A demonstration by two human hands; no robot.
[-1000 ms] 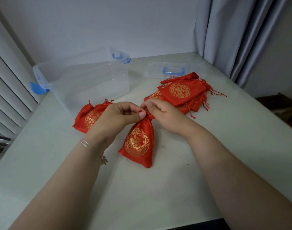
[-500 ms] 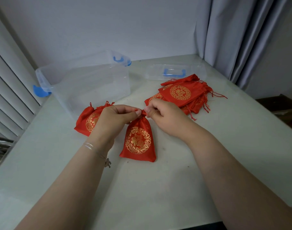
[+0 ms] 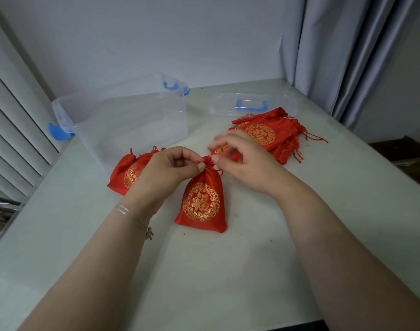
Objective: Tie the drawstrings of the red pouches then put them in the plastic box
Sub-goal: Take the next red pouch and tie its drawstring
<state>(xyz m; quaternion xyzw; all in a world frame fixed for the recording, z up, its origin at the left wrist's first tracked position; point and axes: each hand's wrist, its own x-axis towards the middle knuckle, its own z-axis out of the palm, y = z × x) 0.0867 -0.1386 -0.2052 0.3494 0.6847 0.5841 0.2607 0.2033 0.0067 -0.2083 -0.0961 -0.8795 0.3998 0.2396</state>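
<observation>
1. Mid-bench, the red pouch (image 3: pixel 202 199) lies flat, gold emblem up, gathered neck pointing away toward the plastic box (image 3: pixel 123 120)
2. Left hand (image 3: pixel 166 170): grip narrow, thumb and forefinger pinching the red drawstring (image 3: pixel 197 161) at the neck
3. Right hand (image 3: pixel 242 158): half a second ago it pinched the neck too; now fingers are spread and motion-blurred above it, thumb tip near the neck; cannot tell if it holds a cord
4. Pouch neck reads cinched; loose cord loop shows on its right side. Likely the knot is being formed or just pulled, so tying is not confirmed done
5. Tied-looking pouches (image 3: pixel 125 173) lie beside the box, behind the left hand; box looks empty, none placed yet
6. Stack of untied pouches (image 3: pixel 271 137) sits right of centre, near the clear lid (image 3: pixel 252 106) with blue handle
7. Task early: many pouches left
</observation>
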